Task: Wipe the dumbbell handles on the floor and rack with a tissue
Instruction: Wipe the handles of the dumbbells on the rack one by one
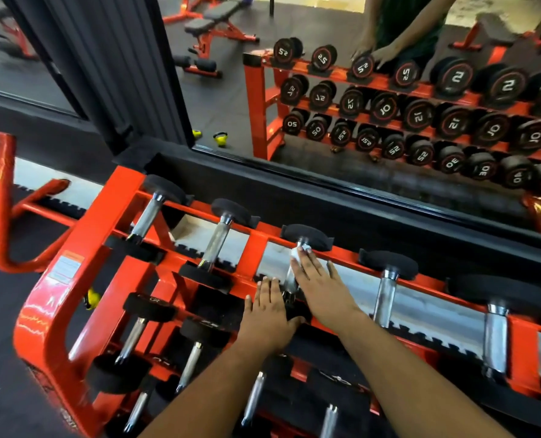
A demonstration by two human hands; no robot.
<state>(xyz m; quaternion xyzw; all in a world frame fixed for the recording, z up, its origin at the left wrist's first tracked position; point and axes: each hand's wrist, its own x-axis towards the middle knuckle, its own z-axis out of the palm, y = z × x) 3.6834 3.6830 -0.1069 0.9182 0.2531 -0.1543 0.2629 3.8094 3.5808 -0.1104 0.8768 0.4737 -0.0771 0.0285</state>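
On the top tier of the orange dumbbell rack [83, 248], the right hand [321, 286] lies along the chrome handle [291, 278] of the third dumbbell, fingers straight and close together, pressing a white tissue [295, 254] that peeks out just beyond the fingertips [305, 251], right under the far rubber head [307, 237]. The left hand [269, 314] rests just beside it, fingers flat and together over the near head, thumb hooked toward the handle, seemingly steadying the weight. To wipe well, the tissue probably needs to wrap further round the bar rather than skim its top, so curling the fingers and drawing the tissue back toward the palm, with a slight twist, should cover the knurling. Neighbouring handles either side of both hands look untouched.
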